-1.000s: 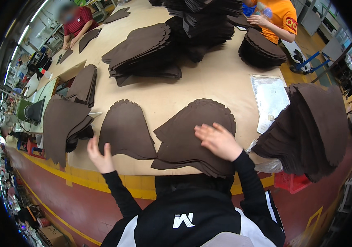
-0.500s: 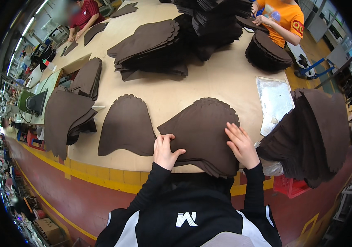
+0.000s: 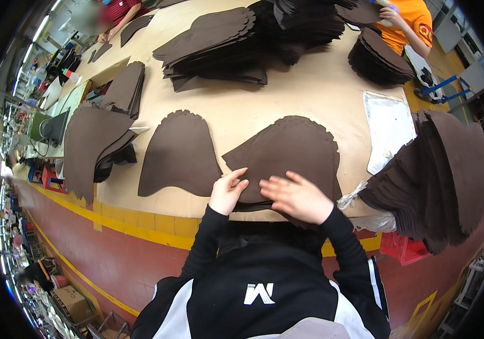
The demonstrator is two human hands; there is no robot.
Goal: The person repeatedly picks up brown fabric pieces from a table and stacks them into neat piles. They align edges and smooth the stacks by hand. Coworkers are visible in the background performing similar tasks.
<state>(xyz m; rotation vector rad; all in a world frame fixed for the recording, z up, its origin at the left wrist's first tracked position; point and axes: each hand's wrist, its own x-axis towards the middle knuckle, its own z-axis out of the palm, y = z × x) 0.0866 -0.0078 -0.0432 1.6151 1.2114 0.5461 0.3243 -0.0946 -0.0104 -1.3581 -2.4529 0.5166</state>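
Several brown panels (image 3: 293,150) run near-to-far, notched curves pointing away

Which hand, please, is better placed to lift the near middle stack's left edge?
Probably the left hand: its fingers are at the left edge of the stack; the right hand is farther right.

Left hand (image 3: 228,191) curled, right hand (image 3: 299,200) outstretched
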